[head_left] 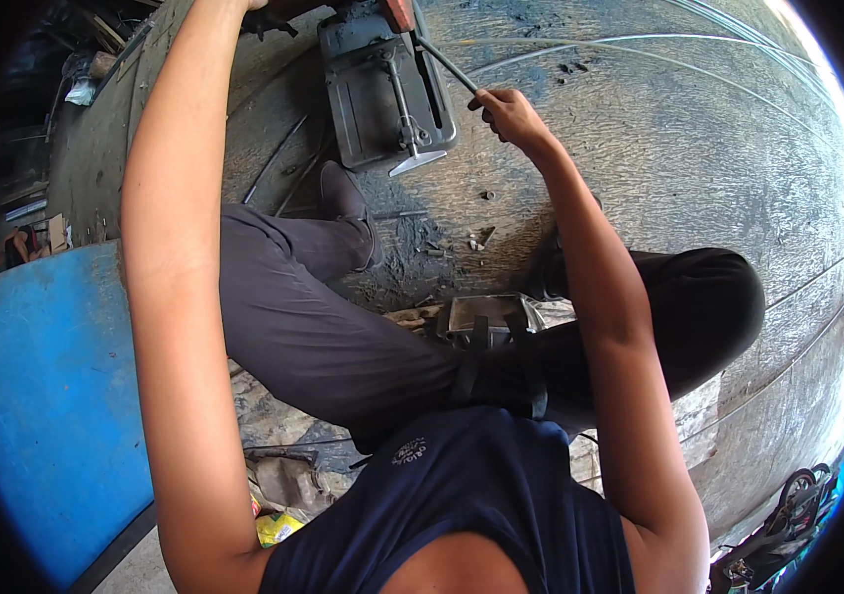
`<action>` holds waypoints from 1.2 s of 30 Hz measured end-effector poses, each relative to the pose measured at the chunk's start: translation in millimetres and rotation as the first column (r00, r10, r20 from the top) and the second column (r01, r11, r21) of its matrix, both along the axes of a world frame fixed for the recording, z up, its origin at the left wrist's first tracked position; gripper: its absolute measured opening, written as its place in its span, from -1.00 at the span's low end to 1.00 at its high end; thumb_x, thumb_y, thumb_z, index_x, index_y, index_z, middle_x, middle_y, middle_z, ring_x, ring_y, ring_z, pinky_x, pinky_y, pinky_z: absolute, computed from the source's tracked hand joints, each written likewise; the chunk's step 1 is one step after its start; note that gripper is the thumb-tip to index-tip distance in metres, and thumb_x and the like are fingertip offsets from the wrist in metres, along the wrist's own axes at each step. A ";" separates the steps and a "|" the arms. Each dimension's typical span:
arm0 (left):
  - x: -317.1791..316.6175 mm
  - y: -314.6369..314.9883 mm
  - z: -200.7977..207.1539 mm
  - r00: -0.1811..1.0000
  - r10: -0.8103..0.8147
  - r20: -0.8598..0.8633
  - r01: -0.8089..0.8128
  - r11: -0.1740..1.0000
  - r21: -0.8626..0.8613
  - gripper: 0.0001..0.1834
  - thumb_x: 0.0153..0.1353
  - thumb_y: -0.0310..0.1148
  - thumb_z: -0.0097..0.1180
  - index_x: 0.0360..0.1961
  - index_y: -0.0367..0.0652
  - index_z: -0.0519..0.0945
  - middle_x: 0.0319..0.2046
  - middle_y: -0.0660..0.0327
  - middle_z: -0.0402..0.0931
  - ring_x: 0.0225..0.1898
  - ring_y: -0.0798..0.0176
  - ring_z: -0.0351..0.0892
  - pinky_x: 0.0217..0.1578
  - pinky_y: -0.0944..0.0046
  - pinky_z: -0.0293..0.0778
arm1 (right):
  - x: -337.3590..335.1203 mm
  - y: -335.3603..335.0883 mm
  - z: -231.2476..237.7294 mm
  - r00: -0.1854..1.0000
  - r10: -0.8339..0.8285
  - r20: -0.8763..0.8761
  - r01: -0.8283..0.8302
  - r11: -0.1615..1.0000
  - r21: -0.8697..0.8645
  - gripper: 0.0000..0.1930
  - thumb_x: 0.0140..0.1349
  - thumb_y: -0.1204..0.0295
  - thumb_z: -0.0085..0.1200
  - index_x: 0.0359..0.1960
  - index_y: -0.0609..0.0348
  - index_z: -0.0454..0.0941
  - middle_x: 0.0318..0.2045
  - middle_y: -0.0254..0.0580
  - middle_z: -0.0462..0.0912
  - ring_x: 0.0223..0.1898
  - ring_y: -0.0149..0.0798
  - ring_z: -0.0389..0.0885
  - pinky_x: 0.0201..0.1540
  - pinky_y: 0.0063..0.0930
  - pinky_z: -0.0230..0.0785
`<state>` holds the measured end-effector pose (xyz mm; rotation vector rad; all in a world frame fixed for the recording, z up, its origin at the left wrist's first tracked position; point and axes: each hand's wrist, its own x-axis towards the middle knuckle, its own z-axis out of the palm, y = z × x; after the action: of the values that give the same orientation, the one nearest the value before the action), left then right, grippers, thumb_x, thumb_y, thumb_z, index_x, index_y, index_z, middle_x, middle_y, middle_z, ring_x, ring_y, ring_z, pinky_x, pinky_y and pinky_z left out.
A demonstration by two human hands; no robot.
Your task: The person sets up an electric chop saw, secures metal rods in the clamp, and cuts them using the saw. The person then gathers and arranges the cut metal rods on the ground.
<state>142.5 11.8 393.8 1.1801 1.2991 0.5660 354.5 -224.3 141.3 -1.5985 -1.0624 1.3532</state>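
My right hand point(511, 114) is closed around the end of a dark metal rod point(450, 64). From there the rod slants up and left to a grey cut-off machine's base point(351, 114) at the top middle. A screw clamp point(399, 89) with a pale handle point(417, 162) runs along that base. A reddish-brown part point(398, 14) sits above it, cut by the upper edge. My left arm reaches up past the machine's left side. Only a sliver of my left hand point(255, 4) shows at the top edge, its fingers out of sight.
My shoe point(345, 203) stands just below the machine on the worn floor point(699, 158). Long thin rods point(590, 43) lie at the upper right. A blue panel point(46, 376) is at my left. Between my legs is a small metal tray point(486, 312); a motorcycle point(783, 530) stands lower right.
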 end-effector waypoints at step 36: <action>1.0 -9.5 -1.4 0.997 0.068 0.026 -0.068 0.997 -0.028 -0.60 0.04 -0.08 0.08 -0.25 -0.19 0.48 -0.42 0.13 0.43 -0.42 0.15 0.48 -0.27 0.08 0.57 | 79.0 108.5 30.8 0.460 -0.041 0.887 -0.504 0.811 0.298 -0.52 0.21 -0.11 0.11 -0.29 0.08 0.72 -0.42 -0.17 0.73 -0.39 -0.12 0.70 -0.27 -0.25 0.55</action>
<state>143.5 2.3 392.5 1.1059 1.3239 0.6102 433.5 -115.8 172.1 -1.7028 -2.1406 0.1628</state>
